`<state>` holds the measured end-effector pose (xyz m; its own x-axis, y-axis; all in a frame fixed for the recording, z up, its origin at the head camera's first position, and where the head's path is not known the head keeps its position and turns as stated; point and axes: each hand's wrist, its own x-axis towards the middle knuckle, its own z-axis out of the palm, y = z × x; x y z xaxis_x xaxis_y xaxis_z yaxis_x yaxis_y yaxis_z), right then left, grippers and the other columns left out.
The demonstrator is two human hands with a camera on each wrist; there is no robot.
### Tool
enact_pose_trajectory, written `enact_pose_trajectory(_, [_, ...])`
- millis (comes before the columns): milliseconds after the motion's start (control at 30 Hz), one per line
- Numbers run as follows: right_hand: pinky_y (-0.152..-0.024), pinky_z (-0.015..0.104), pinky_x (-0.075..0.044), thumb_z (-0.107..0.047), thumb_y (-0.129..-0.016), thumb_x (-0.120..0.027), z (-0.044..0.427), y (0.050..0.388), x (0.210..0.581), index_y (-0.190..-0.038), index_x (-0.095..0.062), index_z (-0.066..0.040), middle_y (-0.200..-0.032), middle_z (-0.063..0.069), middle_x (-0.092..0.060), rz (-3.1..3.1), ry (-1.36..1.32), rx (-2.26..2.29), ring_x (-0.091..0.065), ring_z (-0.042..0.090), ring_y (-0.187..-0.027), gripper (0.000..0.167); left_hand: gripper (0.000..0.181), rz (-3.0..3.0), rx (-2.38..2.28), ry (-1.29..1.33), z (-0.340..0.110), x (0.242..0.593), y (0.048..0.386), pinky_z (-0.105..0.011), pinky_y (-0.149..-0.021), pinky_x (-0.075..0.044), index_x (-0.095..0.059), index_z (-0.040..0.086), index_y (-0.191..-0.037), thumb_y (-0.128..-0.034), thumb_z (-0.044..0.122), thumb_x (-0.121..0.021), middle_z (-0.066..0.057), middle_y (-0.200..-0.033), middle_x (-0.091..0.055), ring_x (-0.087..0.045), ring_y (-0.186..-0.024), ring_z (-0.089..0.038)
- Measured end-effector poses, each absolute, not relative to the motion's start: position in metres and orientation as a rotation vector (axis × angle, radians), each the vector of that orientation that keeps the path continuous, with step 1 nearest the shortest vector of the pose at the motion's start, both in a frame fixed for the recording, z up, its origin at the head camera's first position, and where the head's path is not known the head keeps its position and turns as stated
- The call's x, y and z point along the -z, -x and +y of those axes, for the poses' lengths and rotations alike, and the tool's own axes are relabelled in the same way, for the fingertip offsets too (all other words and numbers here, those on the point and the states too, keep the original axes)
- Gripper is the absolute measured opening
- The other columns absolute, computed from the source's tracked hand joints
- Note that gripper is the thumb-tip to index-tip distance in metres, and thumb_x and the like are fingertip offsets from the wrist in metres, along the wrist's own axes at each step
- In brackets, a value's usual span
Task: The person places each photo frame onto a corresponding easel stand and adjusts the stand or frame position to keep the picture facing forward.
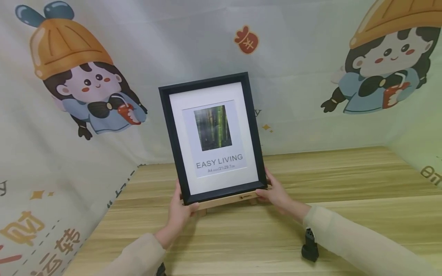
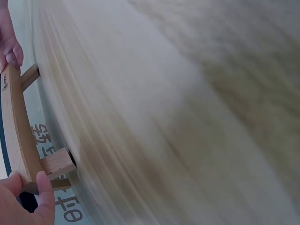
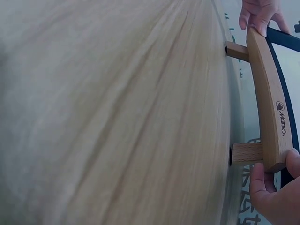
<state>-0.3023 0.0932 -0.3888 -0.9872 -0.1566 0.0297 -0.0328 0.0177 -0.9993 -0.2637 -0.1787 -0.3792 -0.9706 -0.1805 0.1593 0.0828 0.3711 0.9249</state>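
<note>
A black picture frame [image 1: 213,132] with a white mat and a bamboo print leans back on a wooden stand [image 1: 226,200], tilted slightly in the head view. My left hand [image 1: 180,212] grips the stand's left end by the frame's lower corner. At the opposite end, my right hand [image 1: 276,194] holds the stand, thumb on the front ledge. The left wrist view shows thumb and finger pinching the bar's end above a short leg [image 2: 58,163]. In the right wrist view, fingers [image 3: 258,183] hold the end near printed lettering. Parts of both hands are hidden behind the frame.
The stand is on a wood-grain table [image 1: 338,176]. Behind and at the left hangs a pale cloth [image 1: 193,42] printed with cartoon figures and lettering. A black device [image 1: 310,247] hangs under the right wrist, by the cream sleeve [image 1: 359,237].
</note>
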Motion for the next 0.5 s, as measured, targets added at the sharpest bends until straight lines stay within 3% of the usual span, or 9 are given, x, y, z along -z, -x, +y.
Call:
enact_pose_trajectory(200, [-0.081, 0.041, -0.053, 0.015, -0.083, -0.051, 0.099, 0.302, 0.39, -0.148, -0.005, -0.014, -0.136, 0.032, -0.027, 2.188, 0.208, 2.141, -0.055, 0.021, -0.088, 0.085, 0.103, -2.409, 1.642, -0.07, -0.175, 0.38, 0.269, -0.029, -0.05, -0.05, -0.009, 0.026, -0.148, -0.0719, -0.018, -0.062, -0.028, -0.117, -0.043, -0.053, -0.08, -0.027])
enact_pose_trajectory(500, [-0.08, 0.04, -0.053, 0.014, -0.084, -0.051, 0.106, 0.299, 0.389, -0.148, -0.004, -0.014, -0.136, 0.032, -0.028, 2.227, 0.203, 2.121, -0.054, 0.024, -0.091, 0.084, 0.102, -2.421, 1.65, -0.058, -0.168, 0.381, 0.275, -0.03, -0.05, -0.051, -0.009, 0.024, -0.148, -0.0721, -0.017, -0.063, -0.027, -0.116, -0.042, -0.052, -0.074, -0.023])
